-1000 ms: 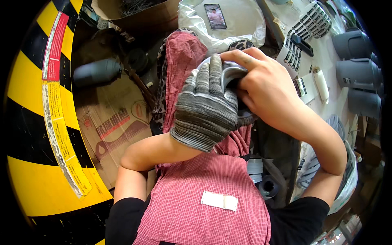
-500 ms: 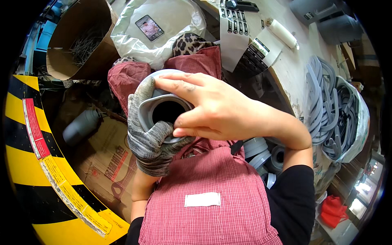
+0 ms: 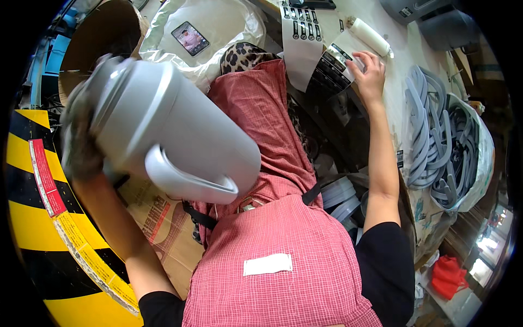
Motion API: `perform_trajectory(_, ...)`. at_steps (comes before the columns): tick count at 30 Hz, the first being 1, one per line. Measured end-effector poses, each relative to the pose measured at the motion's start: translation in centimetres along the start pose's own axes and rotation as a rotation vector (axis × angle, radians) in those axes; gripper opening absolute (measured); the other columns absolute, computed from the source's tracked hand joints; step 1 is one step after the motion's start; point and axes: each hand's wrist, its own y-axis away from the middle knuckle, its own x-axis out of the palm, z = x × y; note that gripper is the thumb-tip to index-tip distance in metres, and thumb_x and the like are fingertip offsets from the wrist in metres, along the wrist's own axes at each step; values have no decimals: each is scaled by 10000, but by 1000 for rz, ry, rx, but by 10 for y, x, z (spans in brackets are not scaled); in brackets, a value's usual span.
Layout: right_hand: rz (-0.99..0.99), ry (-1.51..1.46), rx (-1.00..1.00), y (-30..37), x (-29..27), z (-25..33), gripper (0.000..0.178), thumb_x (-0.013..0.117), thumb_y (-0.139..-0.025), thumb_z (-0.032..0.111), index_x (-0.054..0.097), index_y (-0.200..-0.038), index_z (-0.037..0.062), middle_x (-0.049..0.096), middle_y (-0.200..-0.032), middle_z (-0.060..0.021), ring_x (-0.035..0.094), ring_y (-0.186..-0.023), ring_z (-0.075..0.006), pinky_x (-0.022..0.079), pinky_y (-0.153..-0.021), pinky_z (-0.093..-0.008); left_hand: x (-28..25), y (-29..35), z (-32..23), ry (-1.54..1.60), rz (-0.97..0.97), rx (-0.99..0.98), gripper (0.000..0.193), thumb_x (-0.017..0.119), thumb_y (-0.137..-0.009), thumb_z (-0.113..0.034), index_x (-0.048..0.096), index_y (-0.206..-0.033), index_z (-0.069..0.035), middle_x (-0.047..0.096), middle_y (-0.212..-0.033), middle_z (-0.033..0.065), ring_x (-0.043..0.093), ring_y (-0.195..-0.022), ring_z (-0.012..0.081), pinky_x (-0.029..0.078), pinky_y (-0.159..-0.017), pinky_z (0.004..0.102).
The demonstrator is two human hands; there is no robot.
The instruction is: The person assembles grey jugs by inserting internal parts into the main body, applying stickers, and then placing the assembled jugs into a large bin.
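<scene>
**Desk:** What are the hands doing?

**Photographer:** The left hand (image 3: 81,144), in a grey knit glove, is closed around the base end of a large grey plastic jug (image 3: 169,136) and holds it up, tilted, over the person's lap and close to the camera. The jug's curved handle (image 3: 185,182) faces down toward the red checked apron (image 3: 283,261). The bare right hand (image 3: 370,71) is stretched out to the table (image 3: 397,98), fingers curled on the edge of a black sticker sheet (image 3: 335,62). Whether it pinches the sheet or only presses on it, I cannot tell.

**Desk:** What lies around them?

**Photographer:** A white backing strip with black stickers (image 3: 299,43) hangs just beside the right hand, and a white tube (image 3: 370,35) lies just beyond the fingers. Further right, a bundle of grey rubber seals (image 3: 436,136) spills from a clear bag. At the top, a phone (image 3: 190,38) rests on a white plastic bag, near an open cardboard box (image 3: 103,38). A yellow and black striped barrier (image 3: 32,218) curves along the left side, beneath the raised arm.
</scene>
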Motion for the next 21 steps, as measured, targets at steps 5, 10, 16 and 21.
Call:
perform_trajectory(5, 43, -3, 228, -2, 17, -5, 297, 800, -801, 432, 780, -989, 203, 680, -1198, 20, 564, -1136, -287, 461, -983, -420, 10, -63, 142, -19, -77, -308, 410, 683, -967, -379, 669, -1252, -84, 681, -1094, 27, 609, -1025, 153, 490, -937, 325)
perform_trajectory(10, 14, -205, 277, 4, 13, -1, 191, 806, -796, 302, 784, -921, 160, 716, -1090, -8, 609, -1051, -286, 480, -941, -383, 9, -93, 177, 59, 96, -216, 553, 658, -977, -446, 608, -1350, -40, 646, -1261, 33, 597, -1127, 125, 478, -1003, 292)
perform_trajectory(16, 132, -532, 102, 64, -47, 91, 84, 739, -850, -18, 700, -918, 12, 697, -975, -67, 657, -959, -172, 500, -851, -284, 71, -42, 174, -513, -23, 160, 539, 586, -1016, -381, 518, -1443, -59, 494, -1447, 192, 458, -1369, 304, 388, -1111, 381)
perform_trajectory(21, 927, -1106, 412, 100, -72, 184, 188, 730, -864, -67, 660, -1030, -12, 670, -919, -26, 658, -865, -80, 537, -787, -224, 93, 129, 143, -662, 8, 469, 889, 625, -877, -680, 455, -1478, -46, 380, -1560, 225, 307, -1483, 390, 189, -1226, 556)
